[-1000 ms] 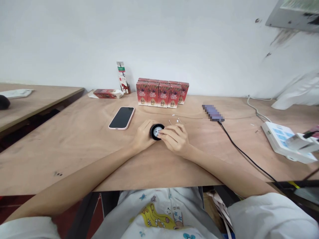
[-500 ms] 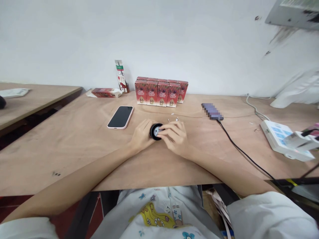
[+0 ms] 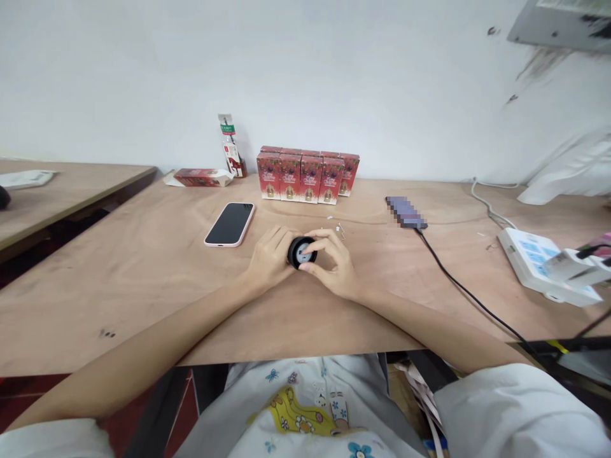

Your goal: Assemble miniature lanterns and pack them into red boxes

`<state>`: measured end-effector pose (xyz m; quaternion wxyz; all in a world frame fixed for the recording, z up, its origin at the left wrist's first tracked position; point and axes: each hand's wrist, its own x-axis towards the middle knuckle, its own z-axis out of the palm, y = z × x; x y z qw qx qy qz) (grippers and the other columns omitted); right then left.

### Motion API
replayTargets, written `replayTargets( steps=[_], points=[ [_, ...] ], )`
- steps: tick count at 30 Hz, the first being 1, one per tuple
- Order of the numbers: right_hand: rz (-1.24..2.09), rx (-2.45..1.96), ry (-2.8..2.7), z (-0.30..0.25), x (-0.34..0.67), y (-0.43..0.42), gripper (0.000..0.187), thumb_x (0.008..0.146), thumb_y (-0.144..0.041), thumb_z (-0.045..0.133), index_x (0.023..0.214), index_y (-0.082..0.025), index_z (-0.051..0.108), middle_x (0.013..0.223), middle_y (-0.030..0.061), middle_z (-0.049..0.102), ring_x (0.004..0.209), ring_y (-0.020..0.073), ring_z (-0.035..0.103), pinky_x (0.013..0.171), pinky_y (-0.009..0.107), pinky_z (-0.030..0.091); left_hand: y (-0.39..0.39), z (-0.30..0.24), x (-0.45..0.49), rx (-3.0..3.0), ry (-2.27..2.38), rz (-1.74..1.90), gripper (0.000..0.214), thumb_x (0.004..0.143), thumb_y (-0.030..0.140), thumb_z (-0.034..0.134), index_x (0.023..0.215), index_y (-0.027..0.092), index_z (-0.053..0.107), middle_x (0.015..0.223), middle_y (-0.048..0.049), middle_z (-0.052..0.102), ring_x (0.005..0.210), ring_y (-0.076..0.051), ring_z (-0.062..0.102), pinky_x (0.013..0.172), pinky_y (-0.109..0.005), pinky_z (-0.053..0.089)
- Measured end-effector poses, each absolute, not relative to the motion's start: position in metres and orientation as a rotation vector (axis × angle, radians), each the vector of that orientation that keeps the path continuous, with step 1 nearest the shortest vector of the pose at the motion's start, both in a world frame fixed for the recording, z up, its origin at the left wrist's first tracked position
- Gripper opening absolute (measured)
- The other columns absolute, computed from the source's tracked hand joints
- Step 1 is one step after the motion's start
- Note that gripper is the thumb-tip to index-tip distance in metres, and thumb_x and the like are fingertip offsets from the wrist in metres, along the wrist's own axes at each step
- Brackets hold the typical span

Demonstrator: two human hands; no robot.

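Two hands are gripping a small black round device (image 3: pixel 300 252) on the wooden table (image 3: pixel 143 273), left hand (image 3: pixel 268 259) curling around its left side, right hand (image 3: pixel 337 267) pinching its rim, smartphone (image 3: pixel 230 224) lying nearby.

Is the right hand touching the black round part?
Touching. The head view shows the right hand curled around the black part, no gap; the left hand grips its other side.

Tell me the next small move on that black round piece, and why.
Likely steady the black round piece with the left hand and give its rim a small twist with the right hand. Both hands clasp it from opposite sides, the right thumb and fingers wrap the rim, and its light centre faces up, uncovered.
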<state>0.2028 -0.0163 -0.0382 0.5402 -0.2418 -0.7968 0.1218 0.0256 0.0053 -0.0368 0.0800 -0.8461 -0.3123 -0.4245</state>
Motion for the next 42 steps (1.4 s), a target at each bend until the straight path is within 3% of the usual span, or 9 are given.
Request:
replayTargets(
  steps=[4, 16, 23, 27, 33, 42],
  points=[
    [0.169, -0.556, -1.929, -0.042, 0.202, -0.017, 0.032, 0.077, -0.041, 0.070, 0.098, -0.022, 0.054, 0.110, 0.0100, 0.055, 0.109, 0.0208, 0.056, 0.094, 0.039, 0.048, 0.004, -0.036, 0.025, -2.497, -0.897, -1.219, 0.019, 0.085, 0.033, 0.052, 0.096, 0.017, 0.056, 0.088, -0.0104, 0.064, 0.079, -0.024, 0.059, 0.068, -0.037, 0.046],
    [0.198, -0.568, -1.935, -0.048, 0.201, -0.013, 0.028, 0.077, -0.036, 0.071, 0.098, -0.023, 0.055, 0.107, 0.0070, 0.053, 0.102, 0.0187, 0.057, 0.090, 0.036, 0.049, 0.006, -0.041, 0.025, -2.404, -0.838, -1.119, 0.017, 0.084, 0.018, 0.049, 0.099, 0.015, 0.055, 0.090, -0.0092, 0.067, 0.080, -0.023, 0.059, 0.067, -0.034, 0.046],
    [0.023, -0.488, -2.004, -0.048, 0.217, 0.005, 0.025, 0.087, -0.031, 0.059, 0.108, -0.021, 0.052, 0.112, 0.0106, 0.058, 0.108, 0.0206, 0.057, 0.092, 0.039, 0.048, 0.009, -0.035, 0.021, -2.441, -0.855, -1.082, 0.018, 0.084, 0.023, 0.051, 0.099, 0.015, 0.056, 0.092, -0.0110, 0.066, 0.082, -0.023, 0.060, 0.070, -0.035, 0.047],
    [-0.209, -0.889, -1.990, -0.048, 0.252, 0.043, 0.020, 0.094, -0.022, 0.043, 0.104, -0.019, 0.060, 0.101, 0.0094, 0.065, 0.099, 0.0214, 0.058, 0.089, 0.040, 0.046, 0.010, -0.030, 0.017, -2.401, -0.851, -1.122, 0.016, 0.082, 0.020, 0.051, 0.097, 0.015, 0.055, 0.091, -0.0112, 0.066, 0.083, -0.024, 0.060, 0.071, -0.036, 0.047],
    [-0.321, -1.421, -2.311, -0.049, 0.280, 0.067, 0.027, 0.093, -0.027, 0.046, 0.106, -0.020, 0.069, 0.117, 0.0110, 0.062, 0.108, 0.0285, 0.048, 0.092, 0.046, 0.039, 0.009, -0.029, 0.017, -2.398, -0.804, -1.128, 0.017, 0.082, 0.019, 0.053, 0.098, 0.014, 0.055, 0.092, -0.0112, 0.067, 0.084, -0.024, 0.060, 0.071, -0.036, 0.048],
    [-0.244, -1.614, -2.350, -0.031, 0.279, 0.059, 0.024, 0.089, -0.018, 0.050, 0.095, -0.017, 0.073, 0.120, 0.0115, 0.059, 0.112, 0.0276, 0.046, 0.094, 0.042, 0.035, 0.010, -0.029, 0.017, -2.445, -0.847, -1.120, 0.016, 0.083, 0.019, 0.052, 0.098, 0.014, 0.056, 0.093, -0.0112, 0.067, 0.086, -0.024, 0.062, 0.074, -0.037, 0.048]
  ],
)
